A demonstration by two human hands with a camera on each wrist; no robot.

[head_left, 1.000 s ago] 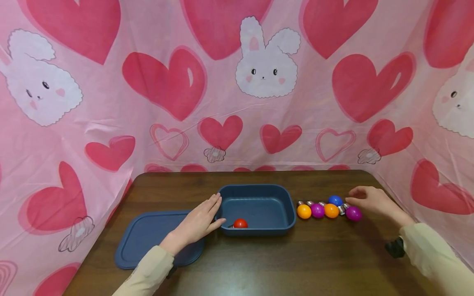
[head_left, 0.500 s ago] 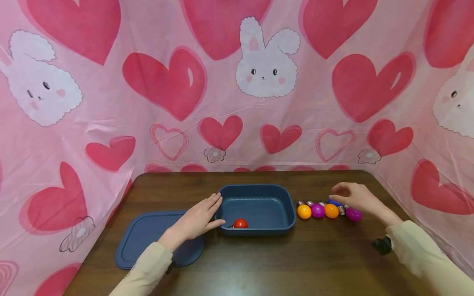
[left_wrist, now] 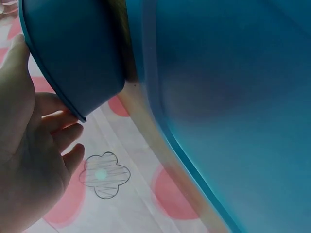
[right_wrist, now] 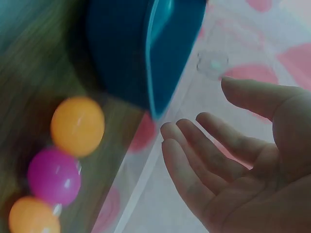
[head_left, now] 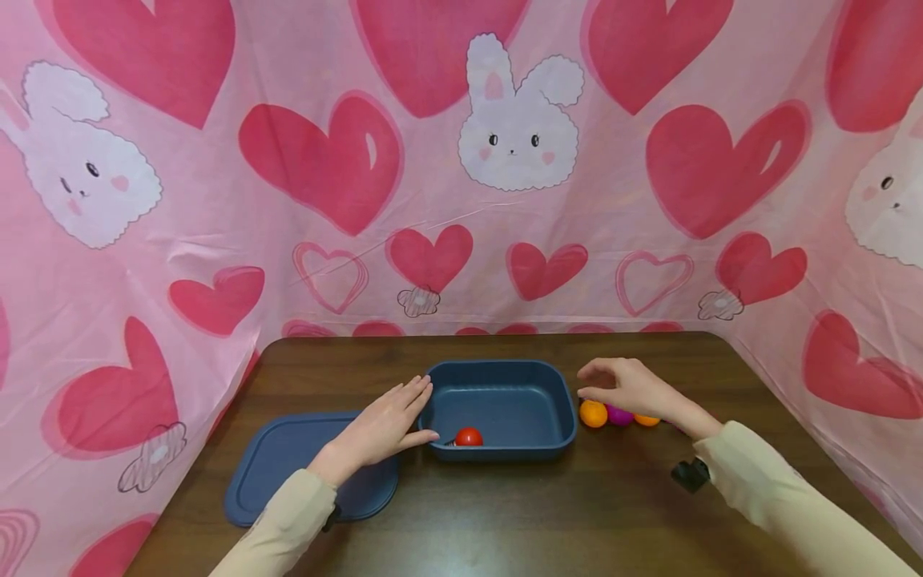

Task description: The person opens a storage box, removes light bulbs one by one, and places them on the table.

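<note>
A dark blue rectangular container stands mid-table with a small red light bulb lying inside near its front left. My left hand rests against the container's left rim, fingers extended. To the container's right, above a row of small bulbs, hovers my right hand; its fingers are loosely bent with nothing between them in the right wrist view. Beneath it show an orange bulb, a purple bulb and another orange bulb. The hand and forearm hide the other bulbs in the head view.
A flat blue lid lies on the table left of the container, partly under my left forearm. The brown wooden table is walled at the back and sides by a pink heart-and-rabbit cloth.
My right hand has moved left over the bulbs, from beside the far right purple one to near the container's right side. The left hand, container and red bulb have stayed put.
</note>
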